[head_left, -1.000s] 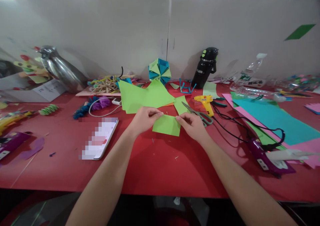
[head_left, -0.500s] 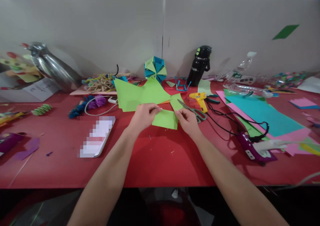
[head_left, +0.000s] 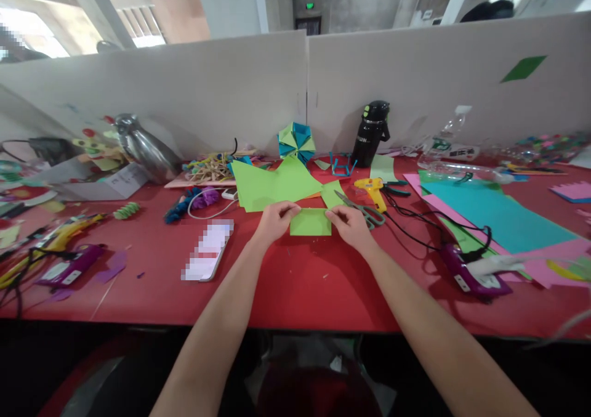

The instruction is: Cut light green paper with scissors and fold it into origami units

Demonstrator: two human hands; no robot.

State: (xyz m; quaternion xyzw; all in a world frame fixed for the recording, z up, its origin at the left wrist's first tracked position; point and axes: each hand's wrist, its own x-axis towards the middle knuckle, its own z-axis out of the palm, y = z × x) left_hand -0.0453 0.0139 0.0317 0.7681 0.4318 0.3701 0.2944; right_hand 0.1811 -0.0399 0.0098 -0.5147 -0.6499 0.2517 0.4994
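Note:
A small light green paper piece (head_left: 311, 223) is held up above the red table (head_left: 318, 294) by its two upper corners. My left hand (head_left: 277, 221) pinches its left corner between thumb and fingers. At the right corner, the fingers of my right hand (head_left: 349, 223) are closed on the same paper. Larger green sheets (head_left: 272, 186) lie just behind my left hand. Scissors (head_left: 369, 212) rest behind my right hand, with a smaller green piece (head_left: 332, 193) at their blades.
A yellow glue gun (head_left: 372, 190) lies behind the scissors. A phone (head_left: 210, 249) is left of my left arm. A black bottle (head_left: 370, 135) and a blue-green paper ball (head_left: 296, 142) stand at the partition. Coloured sheets (head_left: 498, 214) and a purple power strip (head_left: 473, 273) are at the right.
The view has tilted up and turned left, showing more of the room. The held green paper now looks level and narrower in height; both hands still grip its corners.

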